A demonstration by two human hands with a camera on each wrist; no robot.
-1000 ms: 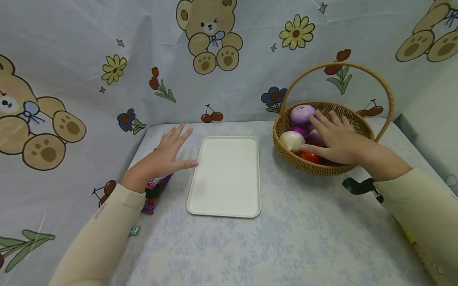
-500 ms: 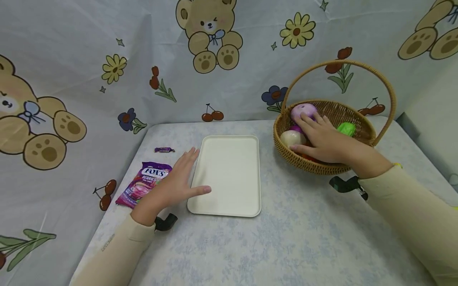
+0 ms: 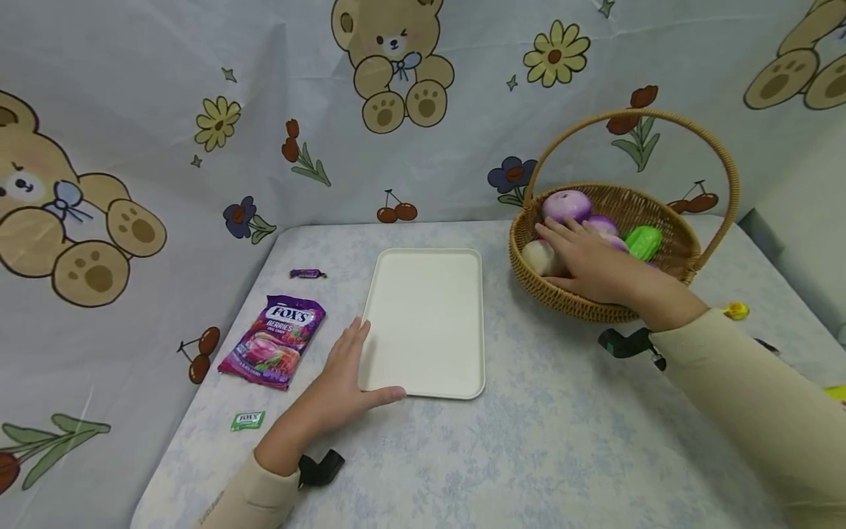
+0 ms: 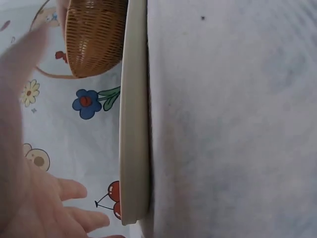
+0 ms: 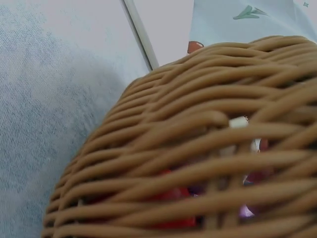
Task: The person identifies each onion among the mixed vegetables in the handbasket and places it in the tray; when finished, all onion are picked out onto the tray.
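My left hand (image 3: 340, 386) is spread at the near left edge of a white rectangular tray (image 3: 423, 323); whether it touches the tray is hard to tell. In the left wrist view its fingers (image 4: 74, 191) are apart beside the tray's side (image 4: 134, 114). My right hand (image 3: 595, 264) reaches into a wicker basket (image 3: 555, 294), fingers extended over a white onion (image 3: 540, 257) and just below a purple onion (image 3: 567, 206). More purple onions (image 3: 603, 224) and a green pepper (image 3: 643, 242) lie beyond it. The right wrist view shows mostly basket weave (image 5: 198, 139), with something red behind it.
Left of the tray lie a purple candy bag (image 3: 274, 342), a purple wrapped candy (image 3: 307, 273) and a green wrapped candy (image 3: 247, 420). The basket's tall handle (image 3: 730, 176) arches above it. A small yellow item (image 3: 736, 311) lies beyond the right sleeve.
My left hand has come nearer and slightly right, from over the candy bag to the tray's near left corner. My right hand has shifted left inside the basket, uncovering the green pepper.
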